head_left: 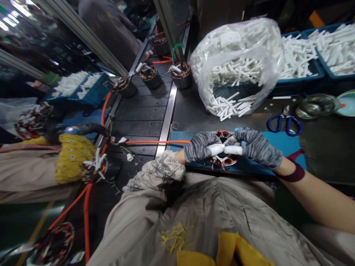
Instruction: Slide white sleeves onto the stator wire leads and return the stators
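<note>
L hand (202,147) & R hand (248,146), gloved, fingers curled, white-wrapped tips nearly meeting above copper-wound stator (230,160); can't tell what's pinched, if anything. Stator's directly below, bore up, on blue mat (290,144), approx. equidistant.

Around the wound ring (231,161), the left hand (202,147) fills 9 o'clock and the right hand (253,147) 3 o'clock, their fingers coming together over its opening. Beyond the left hand, the orange tube (155,142) bars low passage. At 12 o'clock the bulging plastic bag (235,50) leaves a narrow strip of bare counter (255,121). More room opens at 1 o'clock, short of the blue-handled cutters (283,115) at 2. The bare forearm (321,190) blocks 4 o'clock, the lap (202,184) 6.
</note>
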A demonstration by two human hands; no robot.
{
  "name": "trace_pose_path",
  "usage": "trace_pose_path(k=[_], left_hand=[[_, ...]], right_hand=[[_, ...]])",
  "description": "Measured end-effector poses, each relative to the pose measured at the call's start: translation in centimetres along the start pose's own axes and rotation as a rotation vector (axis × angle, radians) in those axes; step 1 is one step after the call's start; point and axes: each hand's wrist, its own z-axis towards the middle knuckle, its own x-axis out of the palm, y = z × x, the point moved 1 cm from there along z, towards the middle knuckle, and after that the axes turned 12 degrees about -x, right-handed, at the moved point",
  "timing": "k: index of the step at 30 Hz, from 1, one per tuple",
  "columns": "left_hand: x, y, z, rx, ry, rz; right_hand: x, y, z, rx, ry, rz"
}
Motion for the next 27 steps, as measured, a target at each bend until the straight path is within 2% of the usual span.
trace_pose_path(k=[4, 8, 10, 13, 17, 20, 23, 27], left_hand=[[-0.3, 0.4, 0.1, 0.083, -0.017, 0.067], [-0.9, -0.2, -0.1, 0.083, 0.086, 0.071], [-1.2, -0.7, -0.2, 0.088, 0.145, 0.048], [-1.5, -1.0, 0.0, 0.076, 0.235, 0.048], [-2.0, -1.3, 0.5, -0.013, 0.315, 0.079], [-2.6, -1.6, 0.9, -0.085, 0.338, 0.021], [-3.4, -2.0, 1.2, -0.148, 0.439, -0.051], [-3.9, -2.0, 1.4, -0.181, 0.47, -0.083]], right_hand=[[0.5, 0.1, -0.3, -0.163, -0.098, -0.3], [-0.2, 0.1, -0.8, -0.302, 0.021, -0.24], [-0.5, -0.1, -1.2, -0.333, 0.029, -0.22], [-0.2, -0.4, -1.6, -0.309, -0.021, -0.213], [0.5, -0.3, -1.5, -0.224, -0.051, -0.356], [0.3, -0.2, -1.3, -0.179, -0.048, -0.185], [-0.3, -0.3, -1.1, -0.149, -0.015, 0.012], [-0.1, -0.2, -1.0, -0.169, -0.002, 0.002]])
